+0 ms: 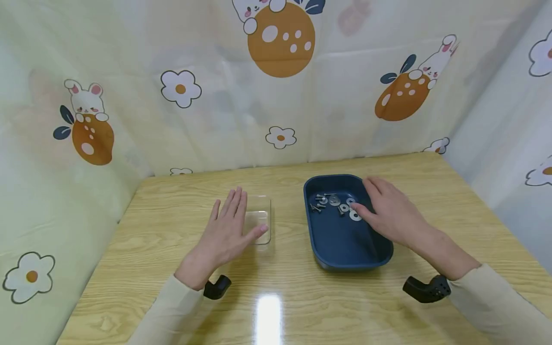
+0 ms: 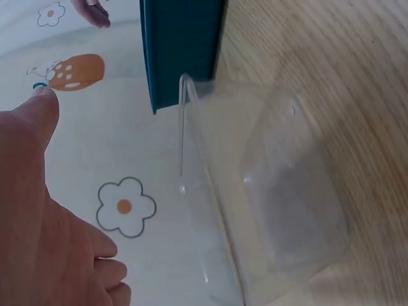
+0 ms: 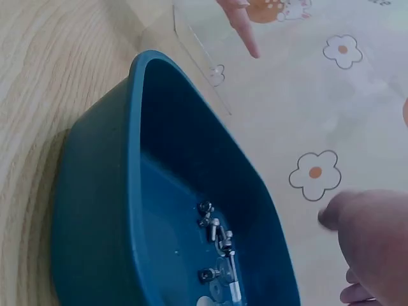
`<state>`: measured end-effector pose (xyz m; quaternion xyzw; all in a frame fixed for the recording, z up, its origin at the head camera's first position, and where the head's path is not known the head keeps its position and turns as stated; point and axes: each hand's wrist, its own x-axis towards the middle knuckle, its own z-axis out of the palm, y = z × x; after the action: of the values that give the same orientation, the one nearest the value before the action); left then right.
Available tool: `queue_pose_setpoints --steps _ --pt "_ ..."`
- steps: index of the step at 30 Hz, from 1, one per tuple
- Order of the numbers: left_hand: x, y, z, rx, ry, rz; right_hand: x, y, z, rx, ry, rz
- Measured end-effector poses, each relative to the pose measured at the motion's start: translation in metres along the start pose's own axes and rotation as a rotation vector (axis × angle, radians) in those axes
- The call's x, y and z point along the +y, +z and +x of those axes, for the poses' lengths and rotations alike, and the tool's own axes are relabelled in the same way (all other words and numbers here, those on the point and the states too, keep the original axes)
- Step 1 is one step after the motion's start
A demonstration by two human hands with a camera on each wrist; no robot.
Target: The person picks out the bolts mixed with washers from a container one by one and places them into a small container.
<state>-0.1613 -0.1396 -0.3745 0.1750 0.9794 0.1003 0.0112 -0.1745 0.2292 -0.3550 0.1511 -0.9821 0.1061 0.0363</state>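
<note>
My left hand (image 1: 228,235) hovers with straight, slightly spread fingers over the left part of a clear plastic box (image 1: 264,218), hiding some of it. In the left wrist view the box (image 2: 293,197) has nothing visible inside. To its right stands a deep dark-blue plastic bin (image 1: 340,244), holding several small metal screws (image 1: 318,207) and flat round washers (image 1: 355,216) toward its far end. My right hand (image 1: 396,213) is over the bin's right rim, fingers extended and thumb reaching above the washers. Nothing shows in its grasp; whether it touches the rim, I cannot tell.
Both containers stand on a light wood-grain table (image 1: 293,306). A patterned cloth (image 1: 224,120) hangs behind the table and along its sides. Black camera mounts (image 1: 427,289) are strapped at both wrists.
</note>
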Motion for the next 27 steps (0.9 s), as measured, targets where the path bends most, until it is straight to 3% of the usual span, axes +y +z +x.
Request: queue_pose_setpoints --steps 10,16,27 --pt "0.015 0.004 0.007 -0.026 0.040 -0.007 0.009 0.000 0.006 0.038 0.037 0.322" --pt "0.025 0.006 0.011 -0.032 0.068 -0.028 0.016 0.002 0.011 0.039 0.037 0.387" --pt "0.045 0.010 0.018 -0.061 0.097 -0.048 0.010 0.007 0.031 -0.077 0.083 0.478"
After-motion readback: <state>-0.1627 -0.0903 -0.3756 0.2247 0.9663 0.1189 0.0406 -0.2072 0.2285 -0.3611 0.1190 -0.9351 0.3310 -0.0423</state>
